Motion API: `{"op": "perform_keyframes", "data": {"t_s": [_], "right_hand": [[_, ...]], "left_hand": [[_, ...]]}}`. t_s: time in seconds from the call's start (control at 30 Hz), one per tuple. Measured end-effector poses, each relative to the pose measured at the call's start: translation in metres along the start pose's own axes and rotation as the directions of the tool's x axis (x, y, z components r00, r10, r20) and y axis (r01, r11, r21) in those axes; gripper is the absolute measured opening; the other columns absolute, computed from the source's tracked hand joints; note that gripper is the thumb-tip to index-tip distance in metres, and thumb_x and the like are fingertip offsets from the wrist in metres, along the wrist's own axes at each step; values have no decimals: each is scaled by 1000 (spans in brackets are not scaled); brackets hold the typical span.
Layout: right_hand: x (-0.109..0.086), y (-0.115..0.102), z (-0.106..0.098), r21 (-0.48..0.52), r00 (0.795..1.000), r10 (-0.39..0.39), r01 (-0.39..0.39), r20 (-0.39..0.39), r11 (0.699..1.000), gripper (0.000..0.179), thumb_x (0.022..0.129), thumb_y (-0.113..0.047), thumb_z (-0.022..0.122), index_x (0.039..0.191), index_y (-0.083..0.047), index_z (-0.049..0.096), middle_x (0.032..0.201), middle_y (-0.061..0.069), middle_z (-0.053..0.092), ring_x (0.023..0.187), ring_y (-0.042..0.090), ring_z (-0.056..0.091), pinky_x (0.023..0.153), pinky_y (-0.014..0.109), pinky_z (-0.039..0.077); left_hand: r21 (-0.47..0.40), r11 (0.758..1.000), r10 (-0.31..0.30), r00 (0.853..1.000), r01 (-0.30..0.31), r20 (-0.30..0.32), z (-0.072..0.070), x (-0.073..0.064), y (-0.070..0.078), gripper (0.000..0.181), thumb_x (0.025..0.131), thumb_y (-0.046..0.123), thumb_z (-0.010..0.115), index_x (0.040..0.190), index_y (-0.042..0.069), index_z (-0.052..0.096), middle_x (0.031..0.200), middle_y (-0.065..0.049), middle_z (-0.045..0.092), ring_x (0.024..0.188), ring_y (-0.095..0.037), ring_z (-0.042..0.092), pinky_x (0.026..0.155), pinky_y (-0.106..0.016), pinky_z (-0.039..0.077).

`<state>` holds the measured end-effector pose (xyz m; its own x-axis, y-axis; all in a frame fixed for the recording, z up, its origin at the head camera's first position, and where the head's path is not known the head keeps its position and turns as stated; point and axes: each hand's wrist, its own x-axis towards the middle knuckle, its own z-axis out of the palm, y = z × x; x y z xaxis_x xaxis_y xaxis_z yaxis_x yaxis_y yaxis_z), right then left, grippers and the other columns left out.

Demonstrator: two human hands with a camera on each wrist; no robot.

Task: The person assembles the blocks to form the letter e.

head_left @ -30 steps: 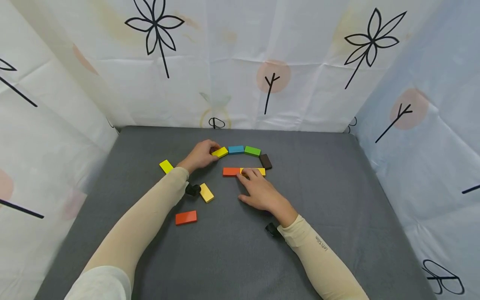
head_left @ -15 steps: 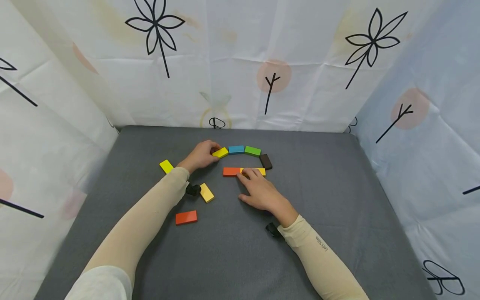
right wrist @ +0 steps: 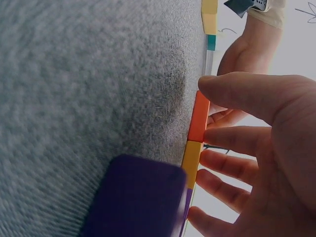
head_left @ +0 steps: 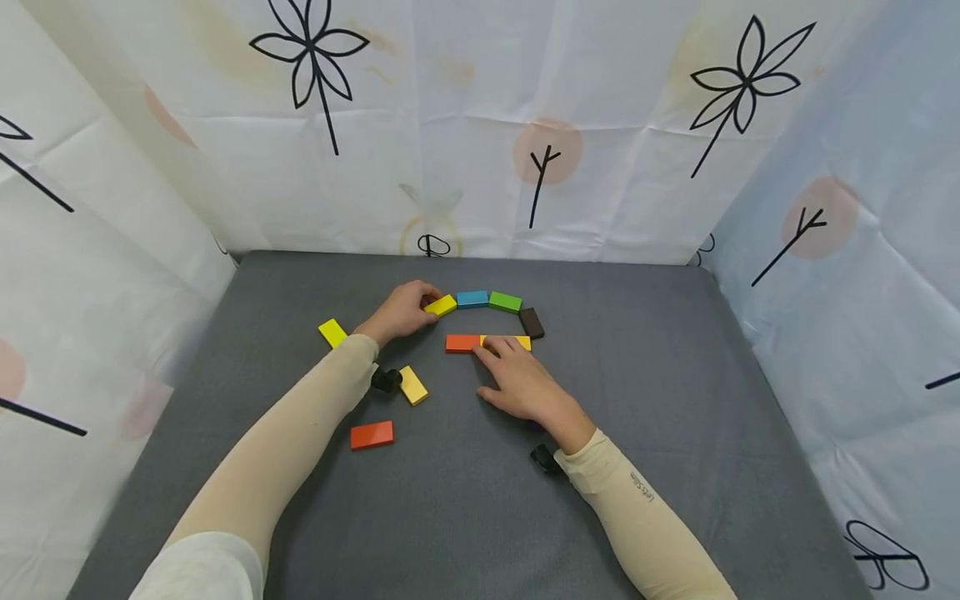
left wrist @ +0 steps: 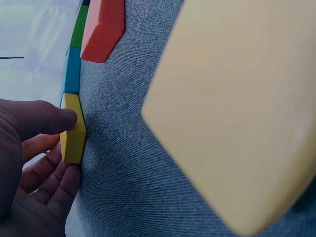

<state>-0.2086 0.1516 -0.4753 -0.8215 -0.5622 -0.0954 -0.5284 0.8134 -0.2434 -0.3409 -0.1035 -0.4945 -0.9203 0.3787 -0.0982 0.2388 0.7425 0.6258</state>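
My left hand pinches a yellow block, thumb on its near face and fingers behind it in the left wrist view. This block's end meets a blue block; a green block and a dark block continue the curve. Below the curve lies a straight row with a red-orange block and a yellow-orange block. My right hand has its spread, loosely extended fingertips along this row, covering part of it. The right wrist view shows the fingertips right at the blocks' far side.
On the grey table lie a bright yellow block beside the left forearm, a pale yellow block and a red block. A dark purple block looms close in the right wrist view. Printed curtains enclose the table.
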Motion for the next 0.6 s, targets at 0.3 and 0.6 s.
{"op": "perform_keyframes", "data": {"t_s": [0.3, 0.6], "right_hand": [[0, 0, 0, 39, 1000, 11, -11, 5, 999, 72, 104, -34, 77, 165, -10, 47, 166, 15, 40, 153, 32, 34, 122, 48, 37], [1, 3, -1, 39, 1000, 0, 0, -1, 999, 69, 105, -32, 76, 164, -10, 49, 166, 15, 41, 153, 33, 35, 121, 48, 39]], "left_hand": [[-12, 1000, 1, 1000, -1, -4, 0, -1, -1, 43, 102, 7, 74, 143, -2, 66, 133, -18, 63, 116, -33, 60, 103, -49, 51], [-15, 1000, -4, 1000, 4, 3, -1, 1, -2, 43, 102, 7, 74, 143, -1, 66, 132, -18, 63, 116, -33, 59, 103, -48, 51]]}}
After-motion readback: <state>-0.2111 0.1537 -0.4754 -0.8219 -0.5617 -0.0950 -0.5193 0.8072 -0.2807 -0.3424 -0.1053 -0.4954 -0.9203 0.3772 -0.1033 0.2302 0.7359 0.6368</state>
